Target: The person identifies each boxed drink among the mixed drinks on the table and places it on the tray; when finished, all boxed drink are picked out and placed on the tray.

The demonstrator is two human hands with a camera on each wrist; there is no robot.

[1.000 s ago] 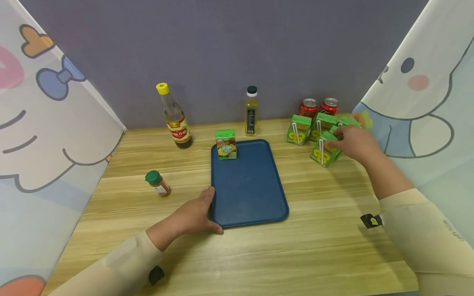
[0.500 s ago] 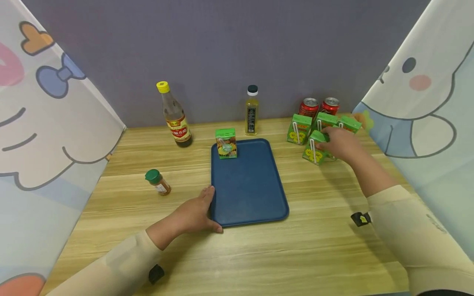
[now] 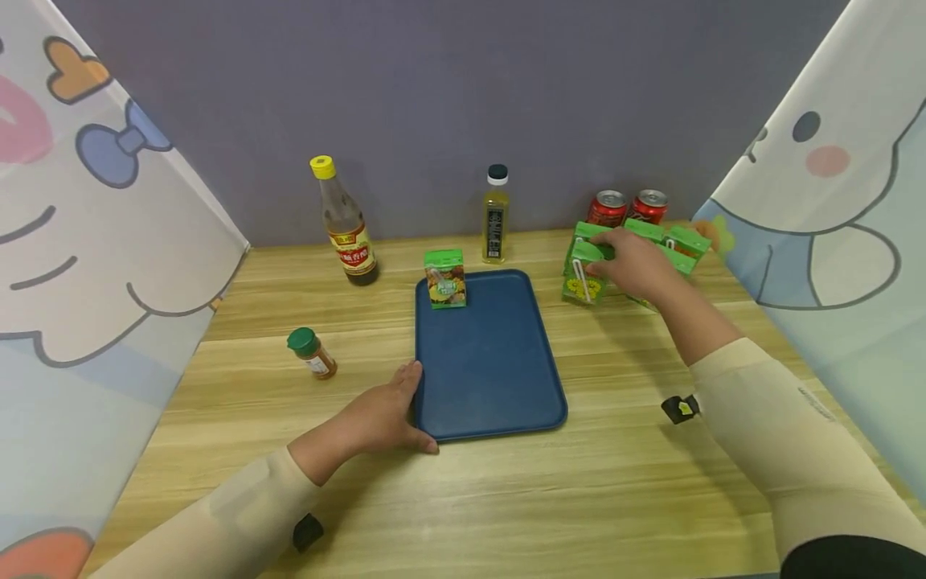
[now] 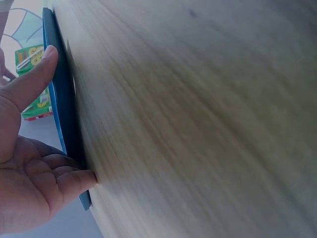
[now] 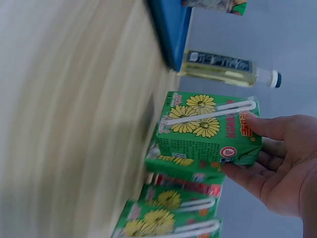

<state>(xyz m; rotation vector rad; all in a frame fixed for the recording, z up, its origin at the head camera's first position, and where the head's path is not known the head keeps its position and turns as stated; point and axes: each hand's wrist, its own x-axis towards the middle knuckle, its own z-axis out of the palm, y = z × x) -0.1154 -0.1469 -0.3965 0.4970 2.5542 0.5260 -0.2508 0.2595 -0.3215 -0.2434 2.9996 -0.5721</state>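
In the head view my right hand [image 3: 637,261] pinches a green juice box [image 3: 582,283] with yellow flowers and a white straw. The right wrist view shows thumb and fingers at the top end of this juice box [image 5: 205,126], with a shadow on the table beside it. My left hand [image 3: 379,418] rests at the near left corner of a dark blue tray [image 3: 488,362], thumb at the front edge and fingers along the left side. In the left wrist view those fingers [image 4: 34,82] lie against the tray's rim. Another green drink box [image 3: 444,281] stands at the tray's far left corner.
Several matching juice boxes [image 3: 687,245] stand at the back right, before two red cans [image 3: 608,209]. Behind the tray is an oil bottle [image 3: 495,217]. To its left stand a yellow-capped sauce bottle [image 3: 352,241] and a green-lidded spice jar [image 3: 313,352]. Printed panels border both sides.
My right hand has moved left with the juice box, away from the group and towards the tray. My left hand has kept its place at the tray corner.
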